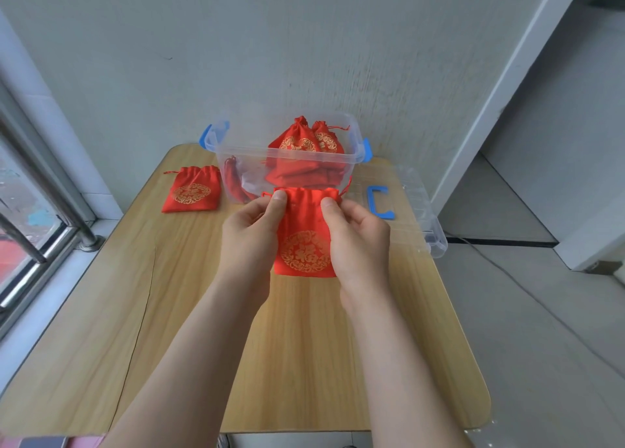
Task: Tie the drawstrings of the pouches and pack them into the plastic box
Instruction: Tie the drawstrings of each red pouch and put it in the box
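Pale wood-grain tabletop (304, 363) against a grey wall (304, 41), barred window (23, 210) on the left. I've got both hands up in the middle. My left hand (252, 234) pinches the top left corner of a flat red fabric pouch with a gold round emblem (304, 231), thumb on the front. My right hand (358, 241) pinches the top right corner the same way. The pouch hangs upright between them, mouth ungathered, with a thin red drawstring (346, 187) trailing off its right corner. Whether its bottom edge touches the wood, I can't tell. Just beyond it stands the clear plastic box with blue latches (236, 153), with several tied red pouches (299, 139) packed inside. A second loose red pouch (191, 194) lies flat just left of the box. To the right, the clear plastic lid with a blue clip (422, 204) overhangs the table's edge.
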Motion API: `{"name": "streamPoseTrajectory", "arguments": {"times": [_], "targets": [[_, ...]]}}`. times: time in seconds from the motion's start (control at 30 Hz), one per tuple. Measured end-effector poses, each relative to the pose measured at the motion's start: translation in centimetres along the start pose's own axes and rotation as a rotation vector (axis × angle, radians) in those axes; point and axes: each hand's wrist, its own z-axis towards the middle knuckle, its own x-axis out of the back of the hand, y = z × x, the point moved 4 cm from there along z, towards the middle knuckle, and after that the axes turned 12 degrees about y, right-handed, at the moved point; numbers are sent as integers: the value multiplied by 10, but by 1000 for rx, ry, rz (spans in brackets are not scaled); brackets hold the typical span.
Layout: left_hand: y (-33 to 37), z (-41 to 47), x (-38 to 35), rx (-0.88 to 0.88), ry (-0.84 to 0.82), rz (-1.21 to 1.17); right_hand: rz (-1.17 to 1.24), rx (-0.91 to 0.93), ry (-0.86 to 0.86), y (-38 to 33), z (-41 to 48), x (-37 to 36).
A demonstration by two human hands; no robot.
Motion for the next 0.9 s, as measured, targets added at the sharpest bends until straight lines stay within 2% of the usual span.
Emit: {"name": "streamPoseTrajectory", "arguments": {"times": [0.17, 0.27, 0.4, 0.6, 0.73, 0.9], "targets": [[-1, 1, 1, 107, 12, -99, 52, -64, 86, 5, 0, 0], [-3, 0, -2, 143, -26, -139, 98, -143, 70, 9, 1, -3], [0, 5, 3, 33, -1, -68, 130, -151, 63, 11, 3, -3], [7, 8, 12, -160, 131, 108, 93, -109, 89, 12, 6, 0], [3, 8, 6, -73, 69, 19, 76, -81, 105, 12, 5, -2], [-3, 10, 4, 60, 71, -149, 75, -58, 131, 14, 7, -4]]}}
